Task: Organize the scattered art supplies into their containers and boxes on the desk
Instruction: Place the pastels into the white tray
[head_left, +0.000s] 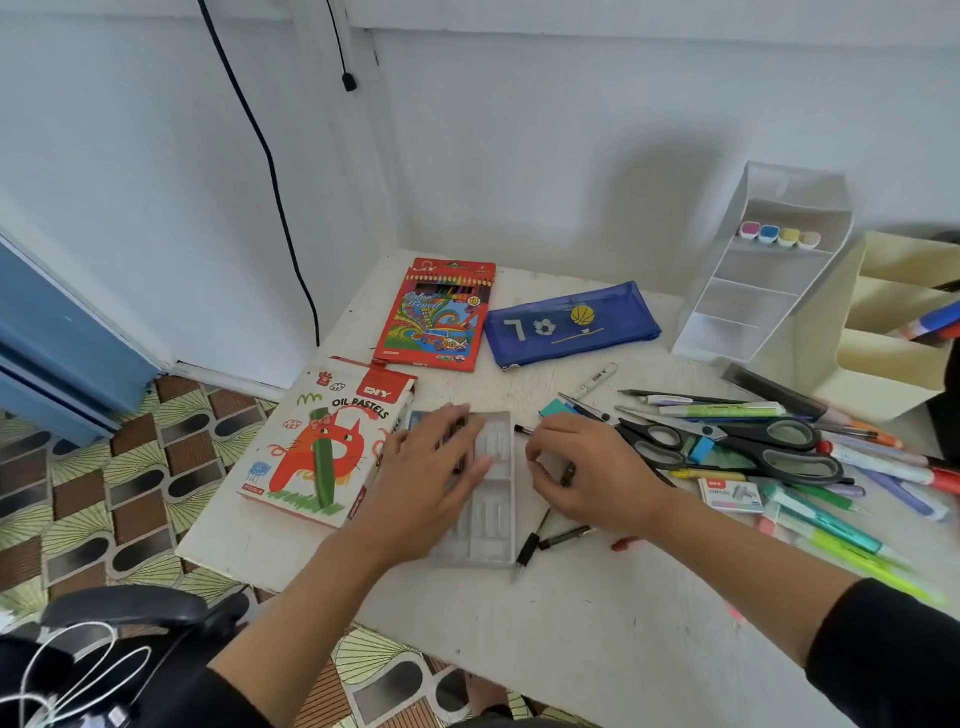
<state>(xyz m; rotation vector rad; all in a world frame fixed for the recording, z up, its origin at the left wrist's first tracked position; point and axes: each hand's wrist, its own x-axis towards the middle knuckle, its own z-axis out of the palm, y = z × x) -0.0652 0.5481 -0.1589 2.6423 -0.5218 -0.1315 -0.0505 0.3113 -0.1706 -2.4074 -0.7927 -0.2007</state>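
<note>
The clear plastic tray (491, 499) lies in the middle of the desk (571, 649). The left hand (431, 467) rests across its ten o'clock part, fingers nearly straight. Just beside the tray at three o'clock, the right hand (582, 467) is curled and pinches a dark stick (569, 474). The oil pastels box (322, 441) sits at nine o'clock.

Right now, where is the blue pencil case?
In the head view, the blue pencil case lies mid-back on the desk, between the red colour pencil box and the clear organizer.
</note>
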